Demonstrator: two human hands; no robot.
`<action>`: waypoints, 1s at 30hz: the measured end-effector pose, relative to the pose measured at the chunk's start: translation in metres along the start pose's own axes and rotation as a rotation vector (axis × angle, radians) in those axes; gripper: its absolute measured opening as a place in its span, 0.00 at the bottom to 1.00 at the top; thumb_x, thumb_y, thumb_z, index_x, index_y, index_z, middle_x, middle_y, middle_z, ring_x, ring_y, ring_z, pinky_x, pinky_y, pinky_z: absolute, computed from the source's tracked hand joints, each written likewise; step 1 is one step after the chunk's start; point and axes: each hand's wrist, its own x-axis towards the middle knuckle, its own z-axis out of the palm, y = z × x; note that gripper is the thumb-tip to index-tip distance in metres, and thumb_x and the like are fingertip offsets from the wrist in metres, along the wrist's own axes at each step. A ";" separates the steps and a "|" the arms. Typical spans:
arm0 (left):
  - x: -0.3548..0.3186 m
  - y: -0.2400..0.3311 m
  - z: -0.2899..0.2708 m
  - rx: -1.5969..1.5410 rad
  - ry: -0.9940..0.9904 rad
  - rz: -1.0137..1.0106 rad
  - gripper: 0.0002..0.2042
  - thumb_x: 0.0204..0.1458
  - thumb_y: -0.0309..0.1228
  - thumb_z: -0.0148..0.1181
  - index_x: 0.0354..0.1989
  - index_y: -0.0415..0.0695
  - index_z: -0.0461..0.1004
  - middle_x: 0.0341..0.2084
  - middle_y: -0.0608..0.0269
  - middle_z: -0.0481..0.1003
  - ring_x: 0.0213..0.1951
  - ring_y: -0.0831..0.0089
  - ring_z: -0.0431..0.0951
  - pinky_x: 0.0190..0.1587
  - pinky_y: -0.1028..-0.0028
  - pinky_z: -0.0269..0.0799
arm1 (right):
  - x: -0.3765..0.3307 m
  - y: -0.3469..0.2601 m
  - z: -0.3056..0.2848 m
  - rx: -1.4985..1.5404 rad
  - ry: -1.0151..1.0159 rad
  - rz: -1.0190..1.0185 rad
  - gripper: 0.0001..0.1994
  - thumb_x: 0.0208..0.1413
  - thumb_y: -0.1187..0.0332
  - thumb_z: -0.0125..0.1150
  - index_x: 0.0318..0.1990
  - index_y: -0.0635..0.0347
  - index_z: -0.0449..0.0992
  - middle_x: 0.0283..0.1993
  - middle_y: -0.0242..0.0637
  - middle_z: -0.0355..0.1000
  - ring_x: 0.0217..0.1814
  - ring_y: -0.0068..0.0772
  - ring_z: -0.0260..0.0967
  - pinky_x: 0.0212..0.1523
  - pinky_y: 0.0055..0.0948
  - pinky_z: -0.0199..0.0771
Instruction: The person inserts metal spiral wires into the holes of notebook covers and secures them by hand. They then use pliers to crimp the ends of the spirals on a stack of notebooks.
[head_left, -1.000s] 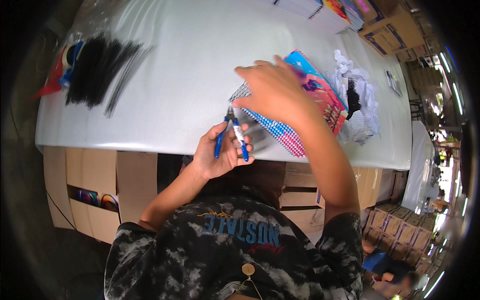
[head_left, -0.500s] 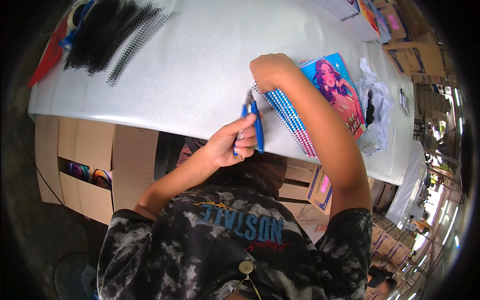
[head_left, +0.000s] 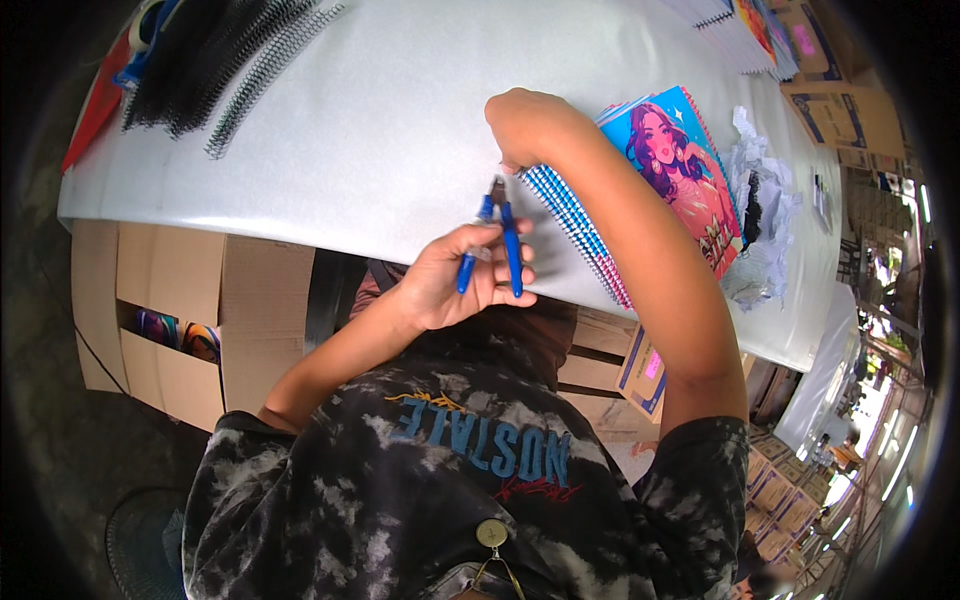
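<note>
My left hand (head_left: 440,285) holds blue-handled cutting pliers (head_left: 514,255) near the table's front edge. Their handles are spread and their jaws point away from me, close to my right fingertips. My right hand (head_left: 532,125) is bent downward with its fingers closed at the upper left corner of a stack of spiral notebooks (head_left: 580,228). What those fingers pinch is hidden. White coils run along the stack's left edge, and my right forearm crosses over it. Right of the forearm shows a blue and pink notebook cover (head_left: 670,170) with a drawn figure.
Black spiral coils (head_left: 215,65) lie at the table's far left, near a tape dispenser (head_left: 140,62) and something red (head_left: 98,105). Crumpled white plastic (head_left: 765,215) sits right of the notebooks. More notebooks (head_left: 735,35) are stacked far right. An open carton (head_left: 170,275) stands below the table's left side.
The pliers' handles have spread apart and my left fingers have loosened around them. My right hand has shifted slightly left and toward the far side, and the coil end seen before is now covered.
</note>
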 end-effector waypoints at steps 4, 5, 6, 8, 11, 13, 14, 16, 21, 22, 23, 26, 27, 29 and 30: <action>0.007 -0.009 0.008 0.155 0.231 -0.082 0.21 0.60 0.46 0.38 0.51 0.41 0.64 0.38 0.58 0.71 0.41 0.67 0.73 0.44 0.59 0.72 | -0.004 -0.003 -0.001 -0.013 0.016 0.010 0.10 0.38 0.69 0.68 0.31 0.60 0.79 0.33 0.41 0.77 0.37 0.38 0.75 0.34 0.35 0.74; 0.011 -0.010 0.010 0.168 0.260 -0.091 0.22 0.60 0.46 0.37 0.50 0.41 0.64 0.37 0.58 0.70 0.41 0.67 0.73 0.44 0.58 0.72 | -0.005 -0.003 0.000 -0.012 0.028 0.017 0.10 0.38 0.69 0.68 0.31 0.60 0.79 0.33 0.41 0.77 0.37 0.38 0.75 0.34 0.35 0.74; 0.014 -0.010 0.013 0.182 0.289 -0.101 0.22 0.60 0.47 0.36 0.50 0.41 0.64 0.37 0.58 0.70 0.41 0.66 0.73 0.44 0.57 0.72 | -0.004 -0.002 0.001 -0.011 0.039 0.025 0.10 0.37 0.69 0.68 0.31 0.60 0.79 0.33 0.41 0.77 0.37 0.37 0.75 0.34 0.35 0.74; 0.018 -0.011 0.017 0.190 0.325 -0.094 0.23 0.60 0.49 0.34 0.48 0.41 0.65 0.36 0.58 0.70 0.41 0.66 0.73 0.43 0.53 0.72 | -0.001 -0.001 0.004 -0.011 0.049 0.041 0.10 0.37 0.71 0.67 0.31 0.60 0.79 0.33 0.41 0.76 0.37 0.37 0.75 0.34 0.34 0.74; 0.024 -0.008 0.020 0.179 0.360 -0.090 0.24 0.60 0.49 0.35 0.48 0.41 0.64 0.33 0.59 0.69 0.38 0.66 0.74 0.41 0.53 0.74 | 0.002 -0.001 0.006 -0.005 0.038 0.055 0.10 0.38 0.72 0.64 0.32 0.62 0.78 0.34 0.44 0.76 0.38 0.41 0.75 0.36 0.35 0.74; 0.025 -0.005 0.022 0.222 0.374 -0.101 0.24 0.60 0.50 0.35 0.48 0.41 0.64 0.32 0.60 0.69 0.35 0.68 0.75 0.39 0.54 0.75 | 0.001 0.000 0.005 0.009 0.022 0.045 0.12 0.39 0.70 0.65 0.34 0.66 0.76 0.36 0.49 0.75 0.39 0.47 0.74 0.39 0.37 0.74; 0.026 -0.003 0.021 0.244 0.382 -0.105 0.24 0.60 0.50 0.35 0.48 0.41 0.64 0.31 0.61 0.69 0.34 0.68 0.75 0.37 0.55 0.76 | 0.000 0.000 0.005 0.021 0.035 0.042 0.12 0.39 0.71 0.64 0.33 0.66 0.77 0.35 0.49 0.75 0.38 0.47 0.74 0.39 0.38 0.74; 0.024 -0.004 -0.019 0.036 0.052 -0.114 0.24 0.59 0.51 0.35 0.47 0.41 0.64 0.30 0.61 0.69 0.32 0.69 0.74 0.34 0.59 0.77 | -0.001 -0.001 0.003 0.040 0.061 0.032 0.10 0.39 0.72 0.62 0.32 0.65 0.77 0.35 0.49 0.75 0.38 0.47 0.74 0.38 0.38 0.74; 0.016 -0.005 0.027 0.534 0.415 -0.103 0.26 0.60 0.52 0.33 0.46 0.40 0.65 0.31 0.59 0.70 0.35 0.67 0.75 0.32 0.66 0.76 | 0.010 0.009 0.012 0.090 0.066 -0.019 0.07 0.38 0.75 0.60 0.29 0.63 0.78 0.31 0.48 0.75 0.34 0.45 0.74 0.36 0.37 0.73; 0.017 -0.004 0.029 0.516 0.389 -0.111 0.26 0.60 0.52 0.32 0.46 0.40 0.65 0.32 0.58 0.70 0.36 0.65 0.75 0.34 0.65 0.76 | 0.010 0.010 0.012 0.110 0.057 -0.028 0.07 0.38 0.75 0.60 0.28 0.63 0.78 0.30 0.48 0.75 0.33 0.45 0.74 0.36 0.37 0.73; 0.017 0.000 0.029 0.497 0.362 -0.117 0.27 0.60 0.52 0.31 0.47 0.39 0.64 0.34 0.57 0.70 0.38 0.63 0.75 0.36 0.64 0.75 | 0.009 0.008 0.011 0.105 0.052 -0.022 0.07 0.38 0.76 0.60 0.28 0.63 0.79 0.30 0.48 0.75 0.33 0.44 0.74 0.35 0.36 0.73; 0.020 0.007 0.023 0.501 0.322 -0.143 0.27 0.60 0.53 0.30 0.48 0.39 0.64 0.37 0.55 0.70 0.45 0.58 0.74 0.42 0.60 0.73 | 0.005 0.005 0.005 0.107 0.041 -0.008 0.06 0.39 0.76 0.60 0.28 0.63 0.79 0.29 0.48 0.75 0.32 0.44 0.74 0.35 0.36 0.73; 0.019 0.010 0.025 0.515 0.322 -0.156 0.27 0.60 0.52 0.30 0.48 0.39 0.64 0.37 0.54 0.70 0.45 0.58 0.74 0.42 0.59 0.73 | 0.005 0.006 0.004 0.117 0.039 -0.005 0.06 0.39 0.76 0.61 0.28 0.63 0.79 0.29 0.48 0.75 0.32 0.44 0.74 0.35 0.35 0.73; 0.015 0.012 0.030 0.503 0.334 -0.181 0.25 0.60 0.51 0.32 0.48 0.40 0.64 0.35 0.55 0.70 0.43 0.58 0.75 0.41 0.57 0.74 | 0.006 0.007 0.005 0.121 0.043 -0.006 0.05 0.39 0.76 0.61 0.27 0.64 0.79 0.29 0.48 0.75 0.32 0.44 0.74 0.34 0.35 0.73; 0.015 0.012 0.028 0.483 0.336 -0.192 0.25 0.60 0.50 0.32 0.47 0.40 0.64 0.35 0.55 0.70 0.42 0.58 0.75 0.41 0.57 0.74 | 0.008 0.008 0.007 0.114 0.049 -0.010 0.06 0.38 0.76 0.62 0.28 0.64 0.79 0.29 0.48 0.75 0.31 0.43 0.74 0.34 0.35 0.73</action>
